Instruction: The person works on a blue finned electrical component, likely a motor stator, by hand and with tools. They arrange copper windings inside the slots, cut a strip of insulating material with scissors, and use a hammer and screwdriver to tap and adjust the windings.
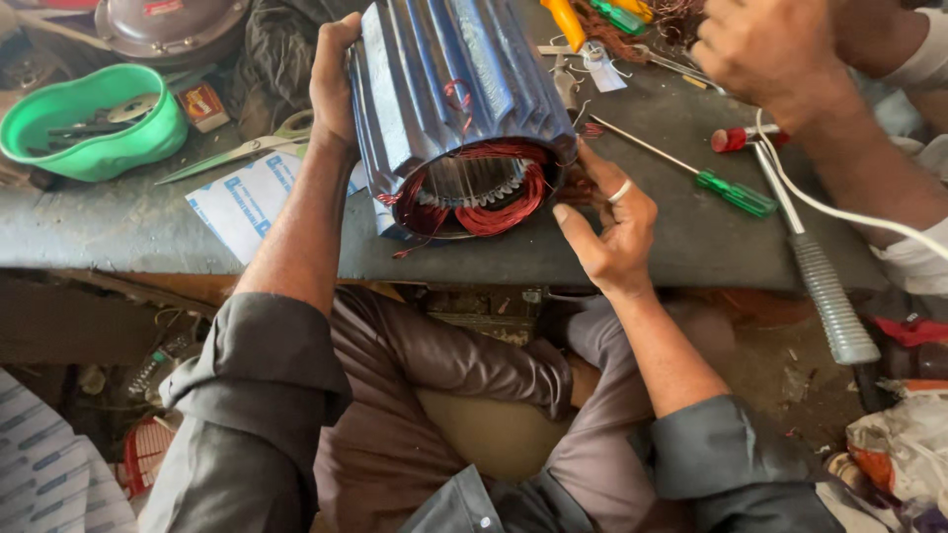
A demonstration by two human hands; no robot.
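Tilted at the workbench front edge, the blue stator is merely steadied by the left hand wrapped on its side and the right hand, fingers apart at its copper windings, so it may roll off or a wire may snag.

White paper sheet with blue printed blocks, flat on tabletop, left of centre. Small red-yellow box beside green bowl. White tag near top centre.

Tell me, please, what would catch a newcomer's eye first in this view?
The blue ribbed motor housing at the centre, its open end showing red-brown copper windings, stands out most. The left hand grips its far side and the right hand touches its rim. A green bowl sits at the bench's left.
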